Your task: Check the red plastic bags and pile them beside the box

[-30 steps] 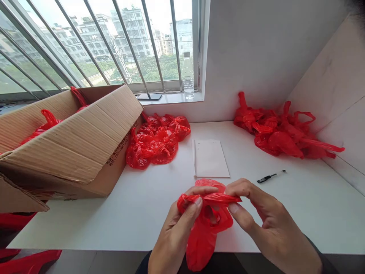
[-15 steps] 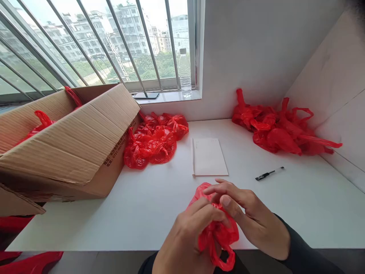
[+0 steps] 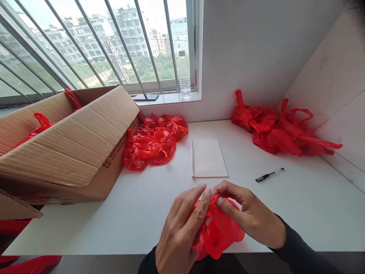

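Observation:
A crumpled red plastic bag (image 3: pixel 222 230) is between my two hands, above the front edge of the white table. My right hand (image 3: pixel 248 213) pinches a twisted top part of it between thumb and fingers. Along the bag's left side lies my left hand (image 3: pixel 182 224), closed against it; its thumb and forefinger point forward, close to my right fingertips. The left hand's lower fingers are partly hidden, and the bag's underside is out of sight.
Beyond my hands lies a white notebook (image 3: pixel 209 158), with a black pen (image 3: pixel 269 175) to its right. Knotted red bags (image 3: pixel 154 142) sit beside the cardboard box (image 3: pixel 74 140); more red bags (image 3: pixel 279 127) lie in the right corner. A bottle (image 3: pixel 184 76) and phone (image 3: pixel 146 97) rest on the windowsill.
My left hand has straightened its thumb and forefinger. My right hand has come together into a pinch on the bag's top. The bag has turned and spread rightward.

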Available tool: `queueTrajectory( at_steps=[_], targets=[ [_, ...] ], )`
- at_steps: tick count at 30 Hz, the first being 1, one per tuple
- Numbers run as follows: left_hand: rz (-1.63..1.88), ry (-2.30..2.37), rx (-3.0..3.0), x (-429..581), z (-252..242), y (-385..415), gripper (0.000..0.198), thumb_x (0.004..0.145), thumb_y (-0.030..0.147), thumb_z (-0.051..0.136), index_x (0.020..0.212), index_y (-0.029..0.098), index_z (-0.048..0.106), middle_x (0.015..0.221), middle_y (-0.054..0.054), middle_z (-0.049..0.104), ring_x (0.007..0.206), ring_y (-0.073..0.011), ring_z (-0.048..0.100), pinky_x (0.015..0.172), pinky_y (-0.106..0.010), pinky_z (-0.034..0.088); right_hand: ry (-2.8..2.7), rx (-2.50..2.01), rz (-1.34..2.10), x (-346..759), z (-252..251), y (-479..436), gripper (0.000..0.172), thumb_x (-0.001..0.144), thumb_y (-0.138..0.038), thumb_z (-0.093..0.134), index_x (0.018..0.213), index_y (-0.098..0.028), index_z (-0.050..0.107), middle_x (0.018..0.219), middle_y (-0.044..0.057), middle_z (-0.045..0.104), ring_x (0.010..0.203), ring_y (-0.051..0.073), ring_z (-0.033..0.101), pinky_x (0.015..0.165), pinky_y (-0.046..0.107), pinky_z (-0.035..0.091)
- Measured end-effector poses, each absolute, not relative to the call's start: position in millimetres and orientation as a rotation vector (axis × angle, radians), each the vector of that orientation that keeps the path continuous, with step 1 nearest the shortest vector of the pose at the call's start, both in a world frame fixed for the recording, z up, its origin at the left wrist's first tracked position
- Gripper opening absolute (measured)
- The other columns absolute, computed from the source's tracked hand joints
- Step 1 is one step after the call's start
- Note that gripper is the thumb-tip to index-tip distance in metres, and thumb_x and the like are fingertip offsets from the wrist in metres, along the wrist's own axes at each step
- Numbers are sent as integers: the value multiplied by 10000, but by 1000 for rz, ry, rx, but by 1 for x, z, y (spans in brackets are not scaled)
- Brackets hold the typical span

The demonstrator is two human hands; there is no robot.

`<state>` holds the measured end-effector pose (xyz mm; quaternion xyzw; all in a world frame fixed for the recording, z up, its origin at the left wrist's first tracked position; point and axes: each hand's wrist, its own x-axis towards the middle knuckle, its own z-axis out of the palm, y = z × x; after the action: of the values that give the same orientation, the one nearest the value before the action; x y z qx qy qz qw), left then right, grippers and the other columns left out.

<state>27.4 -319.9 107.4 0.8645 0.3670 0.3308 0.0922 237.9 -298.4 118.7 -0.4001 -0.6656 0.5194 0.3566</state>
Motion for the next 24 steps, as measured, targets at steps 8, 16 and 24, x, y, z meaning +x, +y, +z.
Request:
queueTrajectory(
  at_steps=[8, 16, 24],
  targets=[
    [708, 1574, 2461, -42, 60, -351, 620, 973, 109, 402, 1542, 348, 346, 1503, -16, 530, 1398, -247, 466, 1122, -401, 452, -1572, -1538, 1092, 287, 73, -301, 308, 949, -516, 566, 904, -244, 702, 887, 1, 700, 877, 189, 626, 786, 298, 466],
    [693, 1438, 2320, 13, 63, -326, 497, 848, 144, 589, 1334, 244, 572, 1100, -84, 720, 1021, -282, 643, 856, -422, 571, -1358, -1435, 1095, 267, 44, -306, 373, 935, -558, 545, 1031, -221, 672, 934, 40, 706, 867, 197, 668, 830, 321, 549],
    [999, 1765, 1988, 7, 88, -278, 189, 981, 328, 469, 900, 215, 597, 708, 28, 606, 595, -132, 555, 582, -238, 479, -1090, -1601, 981, 295, -30, -311, 466, 866, -599, 618, 1107, -203, 663, 1027, 90, 721, 981, 265, 697, 880, 393, 587]
  ],
)
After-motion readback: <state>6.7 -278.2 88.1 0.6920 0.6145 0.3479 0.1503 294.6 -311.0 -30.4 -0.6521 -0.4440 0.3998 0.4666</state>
